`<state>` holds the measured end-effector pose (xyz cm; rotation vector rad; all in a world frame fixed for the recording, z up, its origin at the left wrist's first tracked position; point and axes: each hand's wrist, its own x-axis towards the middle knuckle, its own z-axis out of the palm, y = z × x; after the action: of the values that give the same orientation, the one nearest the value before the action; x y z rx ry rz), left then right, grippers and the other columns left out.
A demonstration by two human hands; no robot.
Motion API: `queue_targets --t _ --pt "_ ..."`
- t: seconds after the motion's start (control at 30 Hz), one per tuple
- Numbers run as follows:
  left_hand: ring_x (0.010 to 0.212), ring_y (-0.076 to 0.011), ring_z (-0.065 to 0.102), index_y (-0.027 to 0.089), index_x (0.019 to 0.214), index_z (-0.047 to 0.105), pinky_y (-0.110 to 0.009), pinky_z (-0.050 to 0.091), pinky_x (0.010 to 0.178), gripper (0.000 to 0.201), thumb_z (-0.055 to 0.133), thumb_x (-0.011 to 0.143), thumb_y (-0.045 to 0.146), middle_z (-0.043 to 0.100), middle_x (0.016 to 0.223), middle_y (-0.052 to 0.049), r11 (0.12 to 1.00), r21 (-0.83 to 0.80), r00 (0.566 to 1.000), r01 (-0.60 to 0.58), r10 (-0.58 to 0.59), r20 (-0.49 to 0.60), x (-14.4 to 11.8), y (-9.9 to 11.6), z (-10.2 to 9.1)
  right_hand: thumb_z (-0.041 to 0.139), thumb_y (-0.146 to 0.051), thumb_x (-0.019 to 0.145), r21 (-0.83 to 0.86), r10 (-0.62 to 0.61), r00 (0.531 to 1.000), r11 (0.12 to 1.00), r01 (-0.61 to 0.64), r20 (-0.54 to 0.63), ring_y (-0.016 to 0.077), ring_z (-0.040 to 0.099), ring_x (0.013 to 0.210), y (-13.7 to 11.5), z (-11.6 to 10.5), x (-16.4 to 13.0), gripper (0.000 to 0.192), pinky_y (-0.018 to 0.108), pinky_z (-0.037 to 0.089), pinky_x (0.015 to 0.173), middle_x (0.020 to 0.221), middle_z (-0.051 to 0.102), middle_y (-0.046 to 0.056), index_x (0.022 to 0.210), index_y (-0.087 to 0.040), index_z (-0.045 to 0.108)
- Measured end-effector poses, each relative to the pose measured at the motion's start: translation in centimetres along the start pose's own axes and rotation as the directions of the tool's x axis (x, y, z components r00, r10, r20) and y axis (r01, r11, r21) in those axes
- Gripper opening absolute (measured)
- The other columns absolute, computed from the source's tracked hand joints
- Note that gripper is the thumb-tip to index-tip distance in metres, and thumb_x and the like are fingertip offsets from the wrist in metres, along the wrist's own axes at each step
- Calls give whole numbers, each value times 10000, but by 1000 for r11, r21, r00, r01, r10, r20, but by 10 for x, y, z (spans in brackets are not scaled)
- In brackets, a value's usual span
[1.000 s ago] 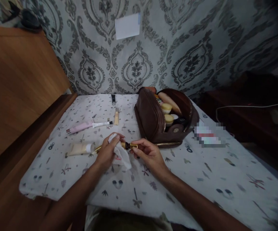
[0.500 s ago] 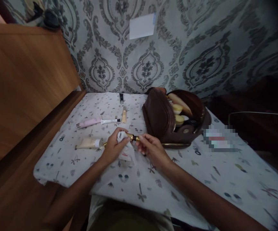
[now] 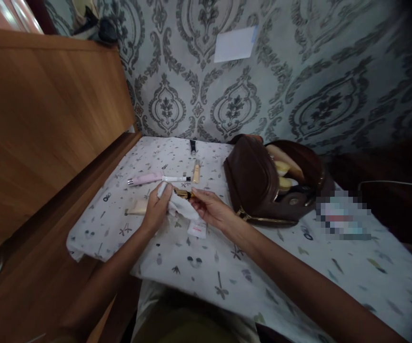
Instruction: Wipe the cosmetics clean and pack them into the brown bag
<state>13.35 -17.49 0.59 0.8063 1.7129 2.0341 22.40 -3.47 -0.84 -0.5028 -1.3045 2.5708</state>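
Note:
My left hand (image 3: 155, 207) is closed around a white cloth (image 3: 184, 207) and the left part of a slim gold cosmetic tube (image 3: 181, 193) with a black band. At the tube's other end, the fingers of my right hand (image 3: 208, 206) pinch its gold tip. The cloth hangs between both hands, draped below the tube. Under its lower edge lies a small white item with red print (image 3: 197, 229), partly covered. A beige squeeze tube (image 3: 137, 206) lies beside my left hand, its cap end hidden. Beyond the hands rest a pink tube (image 3: 146, 179) and a thin white tube (image 3: 177, 179).
A brown cosmetic bag (image 3: 250, 171) stands unzipped at the right, with several items inside. Farther back lie a small beige tube (image 3: 196, 172) and a black tube (image 3: 193, 146). A blurred patch (image 3: 343, 216) sits right of the bag. A wooden cabinet (image 3: 48, 119) rises at left.
The view has swung left, so everything appears farther right. The cloth is now spread out below the gold tube toward my right hand. Both hands still hold the tube.

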Motion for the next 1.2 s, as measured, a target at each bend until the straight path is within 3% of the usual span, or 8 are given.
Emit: queue_targets --t 0.23,0.37,0.57,0.73,0.87,0.97,1.07,1.2 --pt "589 -98 471 190 908 593 -192 379 537 280 693 786 421 567 721 42 994 -85 997 62 -66 -46 4 -4 -18 918 -337 555 -13 -113 993 994 113 -26 81 624 599 -3 -7 7 373 169 453 526 738 708 -3 812 -179 698" --pt "557 -97 442 193 994 623 -193 322 489 308 689 775 398 582 728 36 997 48 995 59 -55 -81 6 4 -40 913 -317 547 -62 -192 979 980 188 -69 90 627 638 -5 -18 10 355 173 390 497 751 700 -12 812 -187 716" --pt "555 -121 431 185 869 641 -225 341 548 297 586 847 477 468 577 55 914 407 997 -9 41 -69 7 20 -64 897 -355 562 -127 -256 960 962 242 -110 103 620 661 1 -24 11 350 195 370 515 763 699 -4 817 -193 722" --pt "727 -173 565 198 849 641 -262 407 672 316 579 829 507 630 764 8 728 681 996 -76 29 81 3 25 -76 881 -372 569 -159 -282 952 952 262 -122 109 621 660 4 -27 9 358 210 397 552 736 686 -10 829 -194 713" --pt "677 -220 600 262 1104 645 -289 389 643 402 573 845 560 611 631 36 391 915 971 -100 -163 176 -5 27 -76 863 -390 574 -191 -313 940 939 285 -135 118 624 663 2 -28 8 360 218 417 565 738 685 -10 828 -194 700" --pt "934 -296 665 282 1258 597 -326 426 731 429 569 878 478 734 917 -40 166 968 945 -186 -238 223 -10 30 -71 840 -380 602 -233 -350 926 921 313 -142 119 612 651 -1 -29 6 323 220 426 567 704 678 -13 823 -193 696" --pt "1082 -333 646 237 1322 562 -372 452 810 447 558 899 382 718 1154 -111 60 970 926 -235 -291 242 -13 30 -64 815 -352 626 -278 -390 909 898 340 -149 120 601 648 -4 -31 6 277 217 425 570 686 674 -15 821 -194 697" --pt "1097 -328 649 219 1377 508 -397 466 841 460 506 933 340 707 1198 -131 -8 965 912 -263 -329 246 -13 27 -63 779 -327 633 -330 -434 886 870 365 -164 123 577 636 -2 -35 11 239 224 420 569 691 669 -17 814 -195 695"
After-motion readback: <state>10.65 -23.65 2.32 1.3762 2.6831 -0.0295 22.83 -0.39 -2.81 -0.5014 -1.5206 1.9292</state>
